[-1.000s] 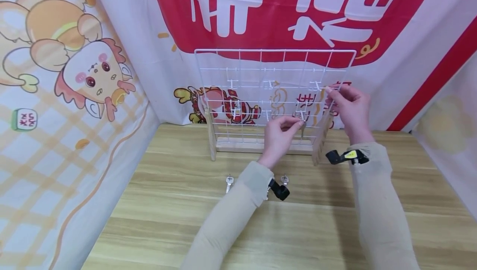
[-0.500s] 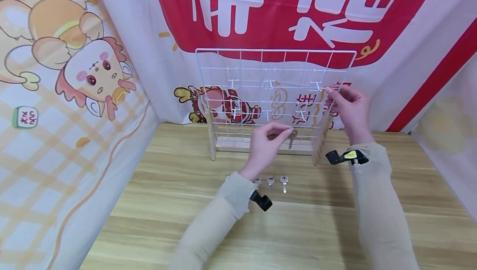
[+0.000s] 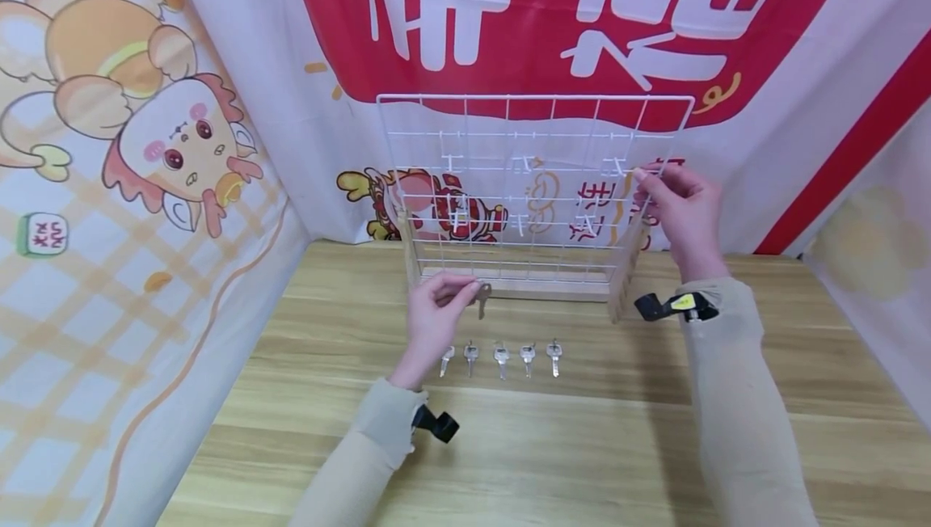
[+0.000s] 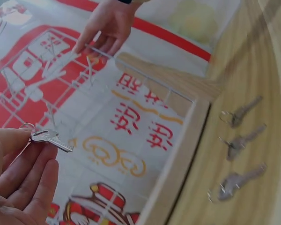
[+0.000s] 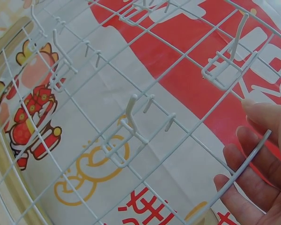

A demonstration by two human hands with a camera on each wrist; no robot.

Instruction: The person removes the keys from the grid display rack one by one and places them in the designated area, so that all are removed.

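My left hand (image 3: 435,313) pinches a key (image 3: 483,301) between thumb and fingers, low in front of the wire grid. In the left wrist view the silver key (image 4: 51,137) has a small ring at its head, next to the fingertips. My right hand (image 3: 687,216) grips the right side of the white wire grid (image 3: 534,97); in the right wrist view the fingers (image 5: 250,183) lie behind the edge wire. White hooks (image 5: 133,115) stick out from the grid, with nothing hanging on those in sight. Several more keys (image 3: 555,359) lie in a row on the table.
The grid stands in a wooden base (image 3: 509,288) on the wood-grain table (image 3: 553,462). A printed cloth (image 3: 334,147) with red patterns hangs close behind it. Another patterned cloth (image 3: 240,284) borders the table's left side.
My left hand has moved from the lower right hook down and to the left, carrying the key. The row of keys has come into full view. My right hand stays on the grid.
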